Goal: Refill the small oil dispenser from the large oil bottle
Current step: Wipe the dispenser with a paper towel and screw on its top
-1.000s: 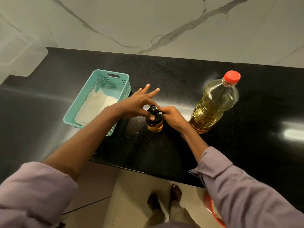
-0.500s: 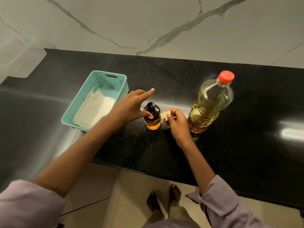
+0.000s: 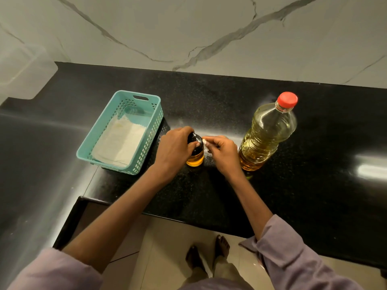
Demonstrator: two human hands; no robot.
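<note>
- Curling round the black pump top of the small oil dispenser [image 3: 195, 152], the left hand [image 3: 174, 148] covers the cap from the left side and above, fingers wrapped close and holding it.
- The right hand [image 3: 223, 152] sits just beside the dispenser on its right, fingers drawn in narrow, with the fingertips [image 3: 206, 141] pinching a small pale bit at the cap's edge; what that bit is cannot be told.
- The step in hand looks like opening the dispenser. To do it well, I would keep the glass base planted on the counter [image 3: 230, 195], turn only the top, and lift it straight up so the oil already inside does not slop out.
- The dispenser stands upright between the two hands, amber oil low in its body showing below the left fingers.
- The large oil bottle [image 3: 266, 135] stands upright just right of the right hand, near but apart from it, its red cap [image 3: 287, 99] still on, so pouring has not begun.
- A wrist swung outward could knock that bottle; the right hand wants a short, careful reach.
- To the left, a teal basket [image 3: 90, 147] with a white cloth [image 3: 119, 141] inside lies near the left forearm.
</note>
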